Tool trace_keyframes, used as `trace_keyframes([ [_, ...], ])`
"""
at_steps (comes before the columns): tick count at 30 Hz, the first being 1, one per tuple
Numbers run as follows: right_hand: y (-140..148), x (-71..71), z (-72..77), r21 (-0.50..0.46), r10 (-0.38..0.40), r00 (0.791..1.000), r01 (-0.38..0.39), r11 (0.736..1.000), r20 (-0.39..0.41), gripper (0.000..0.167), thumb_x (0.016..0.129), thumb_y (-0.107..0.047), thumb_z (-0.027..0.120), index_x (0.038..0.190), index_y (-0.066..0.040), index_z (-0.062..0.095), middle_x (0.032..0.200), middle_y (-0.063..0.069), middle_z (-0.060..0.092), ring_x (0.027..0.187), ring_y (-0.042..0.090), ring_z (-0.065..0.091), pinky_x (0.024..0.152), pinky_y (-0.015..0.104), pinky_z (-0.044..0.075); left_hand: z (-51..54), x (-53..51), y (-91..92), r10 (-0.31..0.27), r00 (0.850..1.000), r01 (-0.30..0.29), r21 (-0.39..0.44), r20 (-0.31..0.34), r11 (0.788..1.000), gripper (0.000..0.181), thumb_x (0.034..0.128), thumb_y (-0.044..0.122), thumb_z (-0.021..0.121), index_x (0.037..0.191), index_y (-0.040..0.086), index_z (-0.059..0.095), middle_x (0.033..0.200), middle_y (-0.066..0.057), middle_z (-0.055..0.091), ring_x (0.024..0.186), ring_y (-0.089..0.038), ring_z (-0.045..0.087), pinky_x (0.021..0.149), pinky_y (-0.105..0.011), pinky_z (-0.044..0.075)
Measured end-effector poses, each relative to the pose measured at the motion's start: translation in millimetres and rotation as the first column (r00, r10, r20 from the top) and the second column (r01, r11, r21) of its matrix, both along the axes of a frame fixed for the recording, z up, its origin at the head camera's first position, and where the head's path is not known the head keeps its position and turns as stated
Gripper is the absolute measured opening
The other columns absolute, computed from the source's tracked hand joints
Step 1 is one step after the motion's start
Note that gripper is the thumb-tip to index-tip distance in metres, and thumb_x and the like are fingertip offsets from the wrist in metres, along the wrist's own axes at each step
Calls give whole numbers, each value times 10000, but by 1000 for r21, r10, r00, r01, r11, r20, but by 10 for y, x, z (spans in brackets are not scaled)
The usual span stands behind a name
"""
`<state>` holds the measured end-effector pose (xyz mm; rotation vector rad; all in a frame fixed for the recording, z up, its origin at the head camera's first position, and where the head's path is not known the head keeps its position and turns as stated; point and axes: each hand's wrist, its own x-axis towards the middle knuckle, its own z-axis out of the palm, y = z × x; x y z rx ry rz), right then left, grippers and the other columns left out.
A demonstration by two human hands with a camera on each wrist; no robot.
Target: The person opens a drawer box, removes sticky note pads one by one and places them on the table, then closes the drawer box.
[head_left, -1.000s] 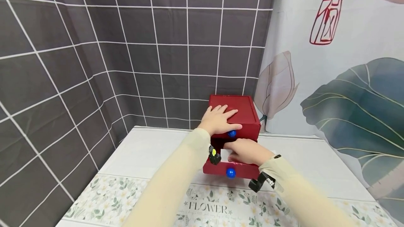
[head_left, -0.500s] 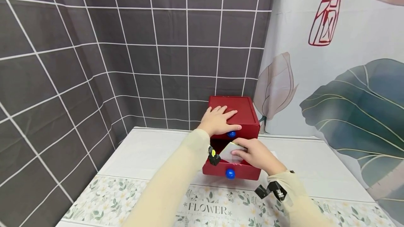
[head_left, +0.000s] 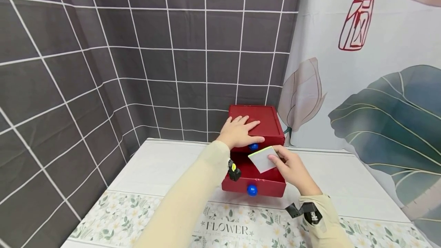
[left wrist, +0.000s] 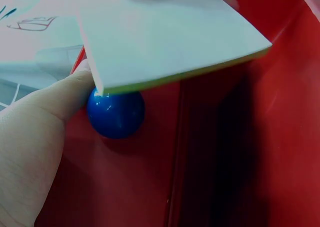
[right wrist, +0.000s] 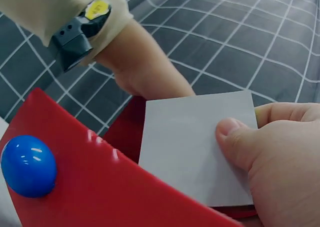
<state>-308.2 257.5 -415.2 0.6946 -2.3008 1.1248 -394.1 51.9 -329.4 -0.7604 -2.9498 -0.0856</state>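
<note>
A flat, square, pale grey pad with a yellow-green edge is in the person's right hand. The fingers pinch it by one side, with the thumb on the pale face and other fingers behind. The pad is tilted, over a shiny red drawer that sticks out at the bottom of a shiny red box. A round, shiny blue knob is on the front of the drawer. On top of the box is the left hand, lying flat with its fingers spread out wide. Its thumb is near the front edge, just above a second round blue knob. Both arms have cream sleeves, and each wrist has a small black camera. The box stands near the back of a white bench. Along the front of the bench runs a strip of little flowers and green leaves, with the word "FLOWER" on it. Behind hangs a dark grey cloth with white lines that make squares. To the right hangs a white cloth with a big blue-green leaf, a pale pink flower bud and a red drawing.
</note>
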Motion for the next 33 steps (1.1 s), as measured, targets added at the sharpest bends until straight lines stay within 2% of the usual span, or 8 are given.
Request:
trace_keyframes([
  [6,116,19,24,-114,22,1000,-20,993,16,274,970,14,627,1243,-2,621,1004,156,736,767,67,671,630,264,593,6,11,16,-4,1000,4,2,2,1000,783,911,771,407,1594,411,280,1656,-11,285,1529,-261,217,1233,-543,120],
  [10,225,-2,45,-213,40,999,-42,976,-18,269,961,80,603,1228,41,608,970,18,746,736,49,670,581,265,584,20,15,14,-5,1000,5,9,4,1000,785,909,765,419,1595,411,276,1656,-12,281,1526,-260,221,1234,-538,122],
  [14,303,-21,50,-312,15,1000,-19,950,-17,208,987,65,571,1194,75,583,914,-169,707,659,61,680,555,239,571,36,13,8,-8,1000,8,12,4,1000,785,910,761,422,1596,410,272,1659,-14,275,1527,-260,216,1234,-535,121],
  [17,348,-28,28,-382,-26,1000,31,924,17,184,1014,7,559,1189,63,562,895,-179,706,611,81,692,555,242,578,37,4,0,-9,1000,9,9,7,1000,786,911,764,415,1597,411,267,1661,-13,269,1531,-259,208,1236,-534,114],
  [20,392,-38,-6,-437,-78,995,99,894,66,176,1032,-68,561,1196,-4,566,896,-159,718,609,88,701,567,253,587,35,-6,-6,-8,1000,8,10,6,1000,789,908,770,412,1597,413,267,1661,-12,269,1531,-259,208,1237,-530,111],
  [23,436,-57,-48,-493,-127,986,166,854,112,148,1043,-130,558,1177,-71,580,869,-146,726,592,78,685,558,239,579,29,-17,-5,-11,1000,11,14,5,1000,790,906,773,412,1596,414,271,1659,-12,273,1530,-262,209,1236,-530,111],
  [28,507,-86,-125,-602,-183,964,262,755,190,128,1062,-188,524,1148,-117,586,822,-106,727,500,100,617,524,203,534,16,-22,-2,-17,1000,17,16,6,1000,788,907,767,416,1596,412,271,1658,-14,273,1529,-263,209,1236,-532,112],
  [33,580,-139,-249,-685,-166,941,329,650,294,150,1067,-206,512,1147,-100,582,786,-72,716,447,116,572,482,209,512,11,-16,-7,-13,1000,13,17,9,1000,784,909,759,425,1596,411,273,1658,-11,273,1529,-261,209,1236,-531,113],
])
